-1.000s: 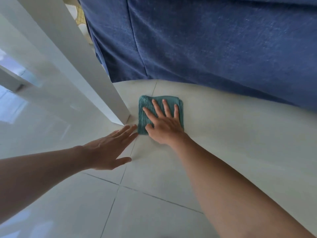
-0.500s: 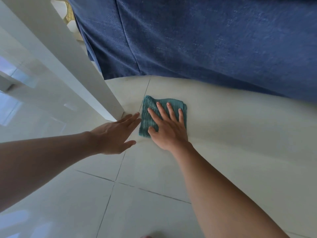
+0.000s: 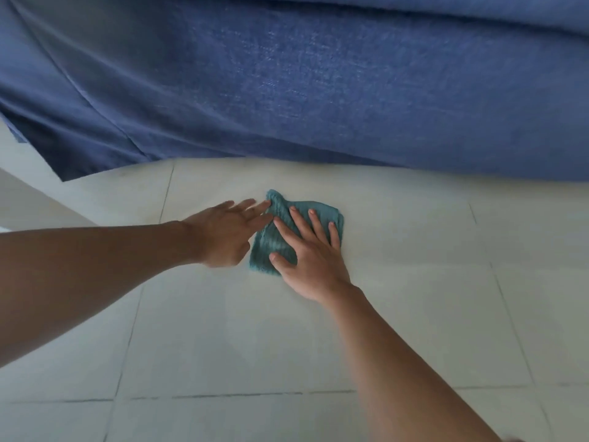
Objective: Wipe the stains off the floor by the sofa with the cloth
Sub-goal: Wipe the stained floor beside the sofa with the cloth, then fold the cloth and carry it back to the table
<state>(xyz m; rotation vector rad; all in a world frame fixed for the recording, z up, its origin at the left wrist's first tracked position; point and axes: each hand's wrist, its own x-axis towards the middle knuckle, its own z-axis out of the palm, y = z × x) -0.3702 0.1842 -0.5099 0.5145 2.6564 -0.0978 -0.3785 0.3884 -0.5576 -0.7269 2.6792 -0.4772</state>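
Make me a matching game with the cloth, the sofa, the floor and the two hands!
Things:
1. cloth
2. sofa
3. floor
4. right hand
5. left hand

Descriptions:
A. pale tiles with thin lines
B. dark blue fabric
C. teal, folded, lying on the tiles
D. pressed flat on the cloth
E. fingertips at the cloth's left edge

Pairs: 1-C, 2-B, 3-A, 4-D, 5-E

Home: blue sofa (image 3: 318, 90), tiled floor (image 3: 255, 346)
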